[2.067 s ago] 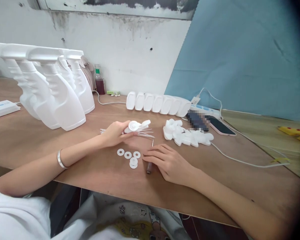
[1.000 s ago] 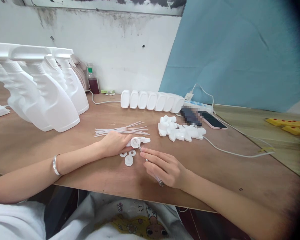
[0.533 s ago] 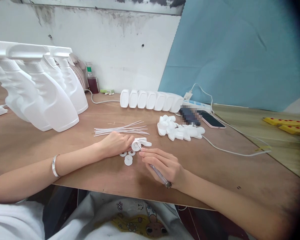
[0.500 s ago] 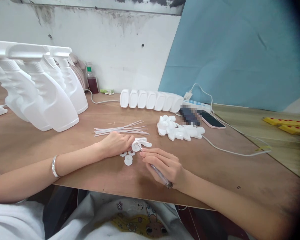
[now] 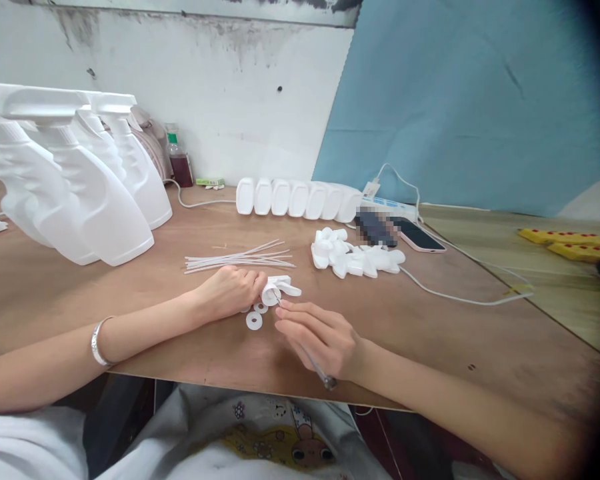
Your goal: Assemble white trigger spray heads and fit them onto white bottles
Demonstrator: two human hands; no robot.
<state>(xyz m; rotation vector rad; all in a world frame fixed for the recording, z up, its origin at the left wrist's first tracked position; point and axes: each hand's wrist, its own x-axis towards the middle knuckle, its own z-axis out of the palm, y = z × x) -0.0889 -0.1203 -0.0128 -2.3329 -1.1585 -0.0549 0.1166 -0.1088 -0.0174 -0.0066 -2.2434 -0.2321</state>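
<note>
My left hand (image 5: 233,288) rests on the table with its fingers closed around a white trigger spray head (image 5: 289,289), whose round open end faces me. In my right hand (image 5: 325,333) is a slim pen-like tool (image 5: 316,367) with a clear handle and a thin metal tip. That tip meets the opening of the spray head; how far it reaches in I cannot tell. Just below, flat white ring washers (image 5: 254,327) lie on the table, partly hidden by my left hand. Behind my hands thin white tubes (image 5: 230,261) lie in a loose bunch.
White spray bottles (image 5: 115,220) stand at the left. More white trigger parts (image 5: 357,261) are heaped right of centre, before a row of white bottles (image 5: 280,198). A phone (image 5: 420,235), a cable (image 5: 460,300) and a dark-red bottle (image 5: 181,167) are farther back.
The small white piece that sat on the front washer is gone from it, leaving a flat ring. The tool's rear end has dipped slightly towards me. The view has shifted a little.
</note>
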